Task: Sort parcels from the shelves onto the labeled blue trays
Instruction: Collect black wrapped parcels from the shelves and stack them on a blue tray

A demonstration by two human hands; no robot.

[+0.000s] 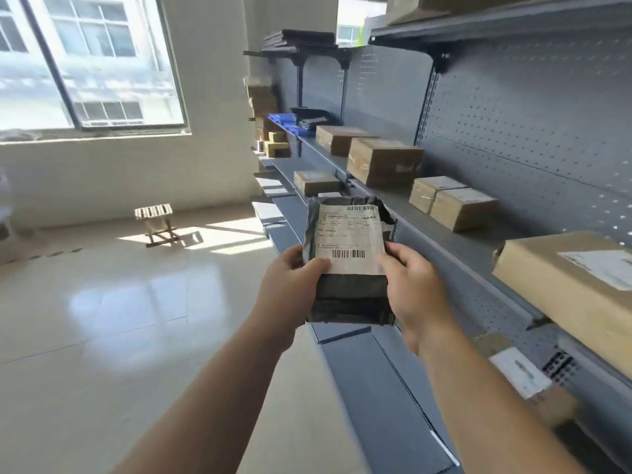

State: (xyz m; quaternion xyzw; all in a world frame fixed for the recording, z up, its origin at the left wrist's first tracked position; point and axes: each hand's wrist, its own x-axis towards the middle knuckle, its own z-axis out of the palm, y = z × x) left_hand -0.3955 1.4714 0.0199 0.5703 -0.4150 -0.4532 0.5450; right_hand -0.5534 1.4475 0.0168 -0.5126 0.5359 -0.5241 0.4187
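Note:
I hold a grey plastic mailer parcel (pixel 349 295) with a white shipping label in front of me, label side up, in both hands. My left hand (pixel 290 282) grips its left edge with the thumb on the label's lower left corner. My right hand (pixel 413 285) grips its right edge, thumb on the label's lower right corner. The parcel hangs in the air beside the grey metal shelving (pixel 455 254) on the right. A blue tray (pixel 285 122) sits far down the middle shelf.
Several cardboard boxes (pixel 383 160) stand along the middle shelf, and a large one (pixel 574 285) lies near my right. More boxes are stacked at the far end. A small folding stool (pixel 155 222) stands on the tiled floor under the window.

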